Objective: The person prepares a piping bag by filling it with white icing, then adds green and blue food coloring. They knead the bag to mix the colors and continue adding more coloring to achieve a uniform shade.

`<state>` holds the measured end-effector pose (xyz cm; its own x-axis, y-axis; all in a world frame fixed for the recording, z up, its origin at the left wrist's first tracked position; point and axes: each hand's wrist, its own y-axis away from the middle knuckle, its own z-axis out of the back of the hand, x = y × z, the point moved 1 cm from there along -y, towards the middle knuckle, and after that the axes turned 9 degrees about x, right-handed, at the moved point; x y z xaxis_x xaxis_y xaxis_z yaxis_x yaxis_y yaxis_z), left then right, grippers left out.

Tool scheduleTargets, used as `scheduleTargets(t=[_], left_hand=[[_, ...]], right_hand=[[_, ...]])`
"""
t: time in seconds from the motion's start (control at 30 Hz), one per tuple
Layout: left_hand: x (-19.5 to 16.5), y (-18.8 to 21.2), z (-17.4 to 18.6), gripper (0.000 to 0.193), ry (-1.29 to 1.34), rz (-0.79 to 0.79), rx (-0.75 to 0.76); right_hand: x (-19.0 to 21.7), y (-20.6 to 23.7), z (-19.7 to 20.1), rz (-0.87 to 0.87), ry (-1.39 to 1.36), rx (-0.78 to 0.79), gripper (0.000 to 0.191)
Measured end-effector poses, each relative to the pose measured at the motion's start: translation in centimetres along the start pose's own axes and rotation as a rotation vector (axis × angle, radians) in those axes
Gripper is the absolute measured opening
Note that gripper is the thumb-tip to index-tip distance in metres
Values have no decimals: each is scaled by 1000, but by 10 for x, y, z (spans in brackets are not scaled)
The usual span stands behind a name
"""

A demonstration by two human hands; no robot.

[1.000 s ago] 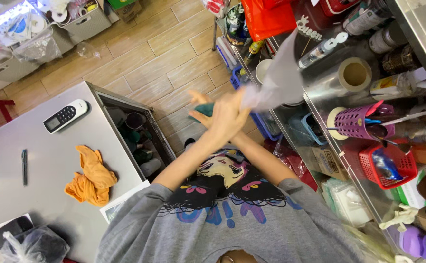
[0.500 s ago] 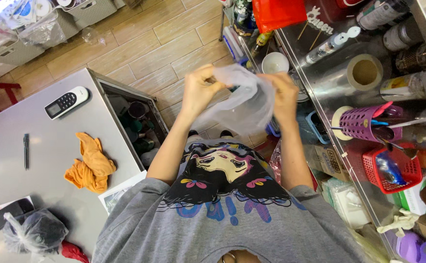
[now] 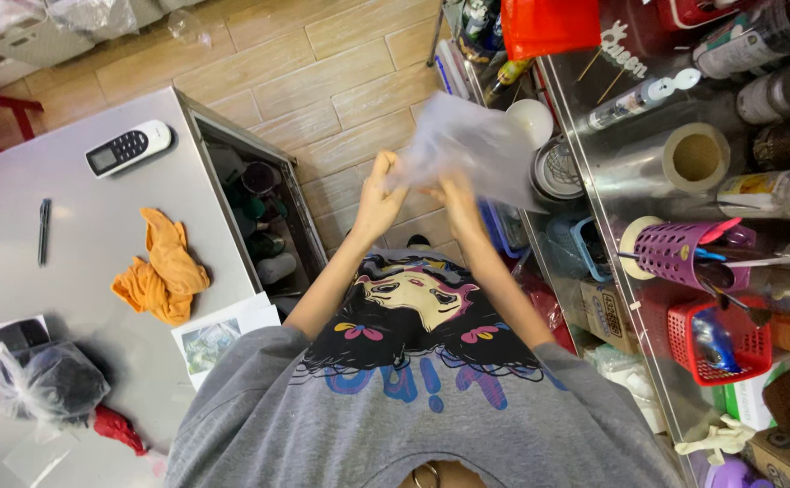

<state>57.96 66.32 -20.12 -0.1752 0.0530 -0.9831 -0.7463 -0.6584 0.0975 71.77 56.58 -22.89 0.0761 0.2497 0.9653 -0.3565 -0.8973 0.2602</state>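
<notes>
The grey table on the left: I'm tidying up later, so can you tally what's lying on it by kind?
Handsets: 2, a white one and a dark one
Pen: 1
Orange cloth: 1
Clear bag with dark contents: 1
Printed paper sheets: 1 stack
Red scrap: 1
Total: 7

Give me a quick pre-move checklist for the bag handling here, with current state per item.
1. Left hand grips the clear plastic bag: ok.
2. Right hand grips the bag: ok.
3. Bag mouth open: cannot tell, blurred.
4. Bag clear of the white cup on the steel shelf: not ok, they overlap in the view.
5. Orange cloth out of the hands' way on the grey table: ok.
</notes>
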Motion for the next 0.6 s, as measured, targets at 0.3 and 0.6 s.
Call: scheduleTargets(t=[0.3,0.6], left_hand=[[4,2,47,68,674,240,504],[1,-18,1,34,222,144,18]], right_hand=[[-8,-7,11,205,530,37,21],[0,-19,-5,428,366,-68,22]])
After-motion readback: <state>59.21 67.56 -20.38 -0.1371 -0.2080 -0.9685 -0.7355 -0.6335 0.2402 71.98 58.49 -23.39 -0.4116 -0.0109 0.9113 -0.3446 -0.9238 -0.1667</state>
